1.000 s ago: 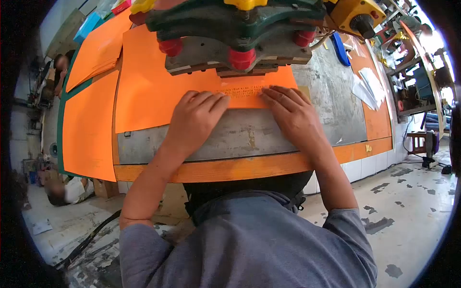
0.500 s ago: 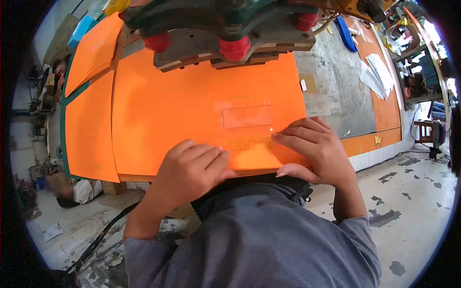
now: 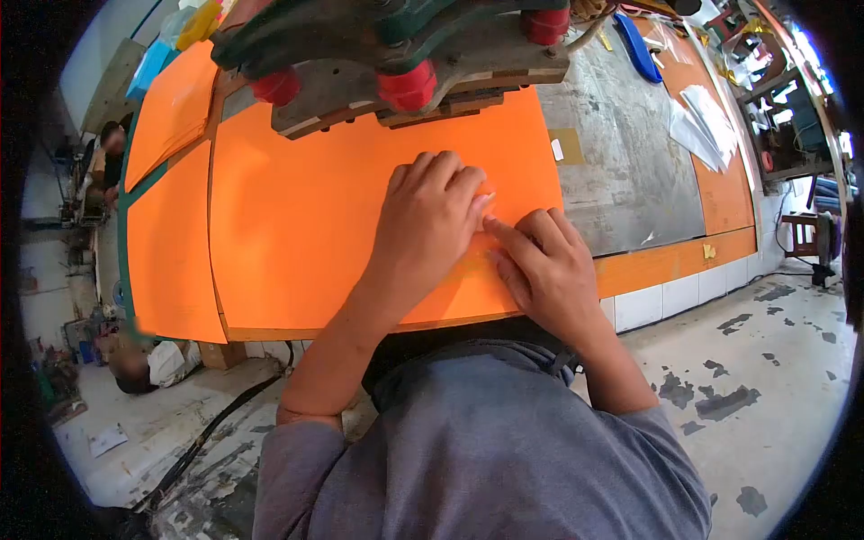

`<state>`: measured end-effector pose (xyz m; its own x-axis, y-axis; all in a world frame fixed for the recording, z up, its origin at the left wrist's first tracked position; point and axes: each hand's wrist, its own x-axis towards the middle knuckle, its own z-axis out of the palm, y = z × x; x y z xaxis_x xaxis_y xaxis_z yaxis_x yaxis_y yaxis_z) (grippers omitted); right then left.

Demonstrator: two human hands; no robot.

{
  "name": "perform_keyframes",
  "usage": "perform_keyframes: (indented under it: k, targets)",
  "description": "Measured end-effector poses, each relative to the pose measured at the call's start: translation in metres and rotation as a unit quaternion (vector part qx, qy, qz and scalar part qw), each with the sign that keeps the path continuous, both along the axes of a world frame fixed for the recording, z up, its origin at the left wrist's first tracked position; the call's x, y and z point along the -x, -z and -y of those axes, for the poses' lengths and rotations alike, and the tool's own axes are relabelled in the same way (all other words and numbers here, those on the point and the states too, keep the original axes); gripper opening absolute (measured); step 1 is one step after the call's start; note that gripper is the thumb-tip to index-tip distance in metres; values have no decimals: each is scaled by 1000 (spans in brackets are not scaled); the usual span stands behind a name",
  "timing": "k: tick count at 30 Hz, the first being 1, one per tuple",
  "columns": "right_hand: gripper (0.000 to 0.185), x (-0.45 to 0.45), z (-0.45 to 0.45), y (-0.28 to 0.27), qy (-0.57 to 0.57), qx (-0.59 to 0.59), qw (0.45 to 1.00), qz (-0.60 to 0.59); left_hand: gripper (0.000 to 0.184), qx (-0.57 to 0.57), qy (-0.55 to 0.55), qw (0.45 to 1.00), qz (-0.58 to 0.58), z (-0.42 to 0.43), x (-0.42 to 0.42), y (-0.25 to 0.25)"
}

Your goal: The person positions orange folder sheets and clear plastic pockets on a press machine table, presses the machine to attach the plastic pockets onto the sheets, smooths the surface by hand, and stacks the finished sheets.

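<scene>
White tiles (image 3: 638,308) edge a pale, patchy floor (image 3: 783,423), with a brown stool (image 3: 797,221) standing at right

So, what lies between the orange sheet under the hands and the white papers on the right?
The head view shows grey tabletop, with a brown patch and small white piece beside the orange sheet.

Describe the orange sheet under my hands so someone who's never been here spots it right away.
Find the green press with red knobs at the top. Just below it lies a large orange sheet, partly hidden by the press. Unlike the other sheets to its left, this one has the left hand and right hand over it.
</scene>
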<state>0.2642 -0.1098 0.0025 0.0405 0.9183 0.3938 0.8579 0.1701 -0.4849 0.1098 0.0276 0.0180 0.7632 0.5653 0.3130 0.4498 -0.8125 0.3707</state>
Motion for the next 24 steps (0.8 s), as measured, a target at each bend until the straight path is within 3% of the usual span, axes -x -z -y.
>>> perform_keyframes:
  k: [4,12,14,20,24]
  targets:
    - [33,-1,0,-3,1,10,1000,1,15,1,-6,1000,4,-2,-12,5]
    - [35,-2,-1,3,2,4,1000,1,15,-6,-98,995,11,-5,-10,21]
    - [34,-1,-2,2,9,-1,1000,-1,14,-64,-163,984,14,-13,6,24]
    - [34,-1,-3,2,13,7,1000,-14,13,-61,-274,959,-37,-14,111,20]
    - [33,1,-4,1,13,16,1000,-20,14,50,-299,953,-28,18,158,-7]
